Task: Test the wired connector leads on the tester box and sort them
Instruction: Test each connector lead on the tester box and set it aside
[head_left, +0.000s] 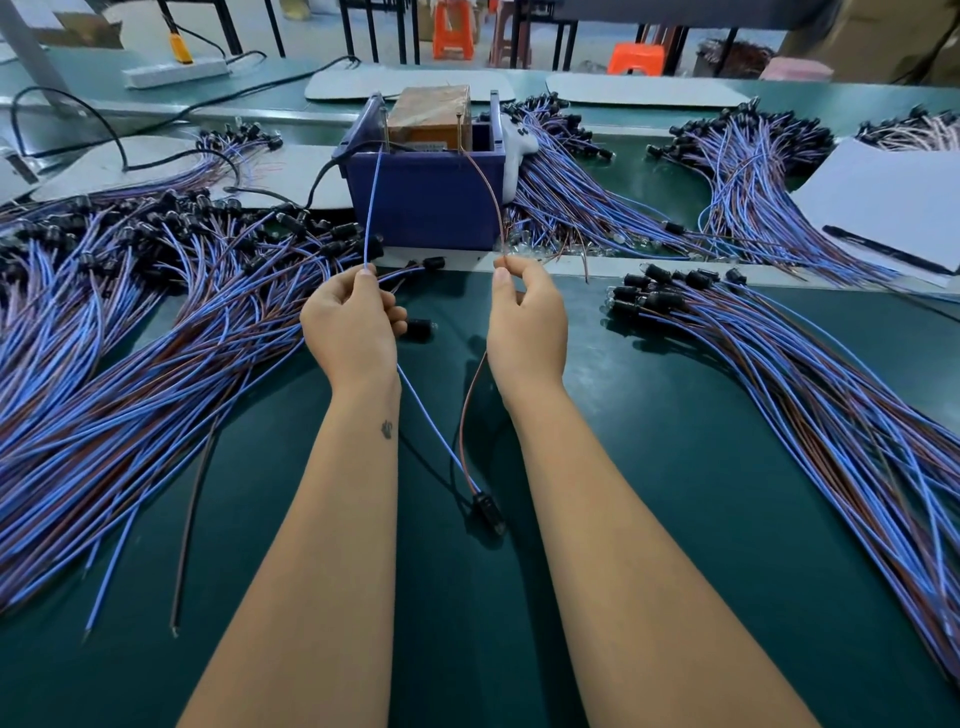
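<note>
A blue tester box (423, 200) stands at the middle back of the green table, with two upright metal pins at its top. My left hand (350, 325) pinches a blue wire (371, 208) whose tip reaches up to the left pin. My right hand (524, 322) pinches a brown wire (488, 192) that runs up to the right pin. Both wires hang down between my forearms to one black connector (487, 512) lying on the table. A large pile of blue and brown leads (130, 364) spreads on the left. Another pile (810, 384) lies on the right.
More lead bundles (582, 197) lie behind and right of the box. A white sheet with a black pen (893, 197) sits at the far right. A black power cable (119, 150) and a power strip (176, 70) lie at the back left. Loose black connectors (418, 328) rest near my left hand.
</note>
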